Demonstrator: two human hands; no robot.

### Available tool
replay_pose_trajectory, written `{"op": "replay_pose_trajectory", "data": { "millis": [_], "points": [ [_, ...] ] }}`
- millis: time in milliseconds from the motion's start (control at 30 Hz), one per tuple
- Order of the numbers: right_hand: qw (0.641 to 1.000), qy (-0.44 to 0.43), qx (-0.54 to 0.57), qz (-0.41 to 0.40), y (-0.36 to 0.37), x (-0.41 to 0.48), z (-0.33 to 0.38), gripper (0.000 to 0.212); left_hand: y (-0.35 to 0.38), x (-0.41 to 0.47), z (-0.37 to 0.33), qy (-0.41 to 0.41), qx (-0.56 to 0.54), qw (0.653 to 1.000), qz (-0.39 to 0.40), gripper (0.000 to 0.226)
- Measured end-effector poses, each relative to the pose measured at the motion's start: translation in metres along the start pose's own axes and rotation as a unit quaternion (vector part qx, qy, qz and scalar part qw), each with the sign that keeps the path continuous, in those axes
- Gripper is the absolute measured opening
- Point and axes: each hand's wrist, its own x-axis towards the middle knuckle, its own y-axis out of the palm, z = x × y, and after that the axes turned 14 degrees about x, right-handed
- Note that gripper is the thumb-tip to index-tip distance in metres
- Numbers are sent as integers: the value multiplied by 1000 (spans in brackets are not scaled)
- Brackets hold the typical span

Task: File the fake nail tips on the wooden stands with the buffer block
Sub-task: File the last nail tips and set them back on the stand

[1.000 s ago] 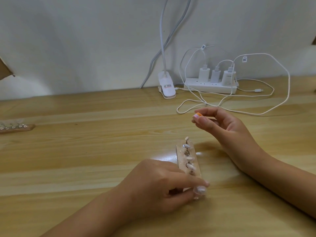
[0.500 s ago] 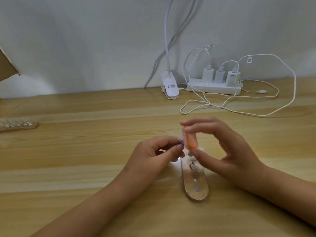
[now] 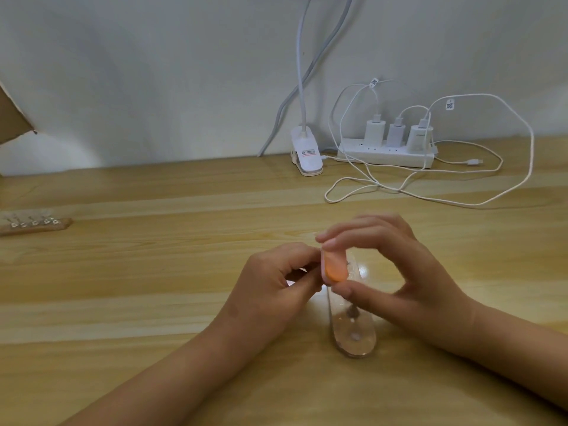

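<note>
A wooden stand [image 3: 353,336] lies lengthwise on the table in front of me, its near end bare and its far part hidden behind my hands. My right hand [image 3: 408,278] pinches an orange and pink buffer block [image 3: 335,267] upright between thumb and fingers above the stand. My left hand [image 3: 276,287] has its fingers curled and pinches something small right against the block's left side; the item itself is hidden. A second wooden stand [image 3: 33,224] with several nail tips lies far left on the table.
At the back stand a white clip lamp [image 3: 307,155] and a white power strip [image 3: 387,153] with three chargers and loose white cables [image 3: 461,201]. A brown cardboard corner [image 3: 12,121] pokes in at the left edge. The wooden table [image 3: 153,272] spreads all around.
My left hand left the stand's near end and rose to the far end, pinching there. My right hand came down with the buffer block until it met the left fingertips.
</note>
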Motion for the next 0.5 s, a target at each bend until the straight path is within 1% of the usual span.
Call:
{"op": "replay_pose_trajectory", "data": {
  "millis": [100,133,200,233,267,333,367,433,467,500],
  "points": [
    [992,78,86,-39,0,1,0,24,0,1,-1,-11,-24,1000,-1,19],
    [991,82,100,-37,0,0,1,22,0,1,0,-13,-25,1000,-2,20],
    [996,47,77,-11,1,-2,3,21,0,1,1,-5,-9,1000,-5,18],
    [997,41,61,-8,2,-1,3,21,0,1,1,-4,-6,1000,-6,18],
    [997,52,55,-20,2,-1,2,20,0,1,1,-7,-13,1000,-5,20],
    [991,91,90,-50,1,0,0,19,-1,1,0,-12,-29,999,-4,23],
    [989,89,108,-44,1,0,-1,18,-1,1,0,-10,-30,999,-5,23],
    [992,47,113,-5,3,-3,1,19,-2,1,0,-4,-18,1000,-9,23],
    [993,41,110,3,4,-3,2,21,-2,1,0,-7,-17,1000,-11,22],
    [993,49,110,-7,4,-3,2,21,-2,1,1,-15,-28,999,-12,19]
  ]
}}
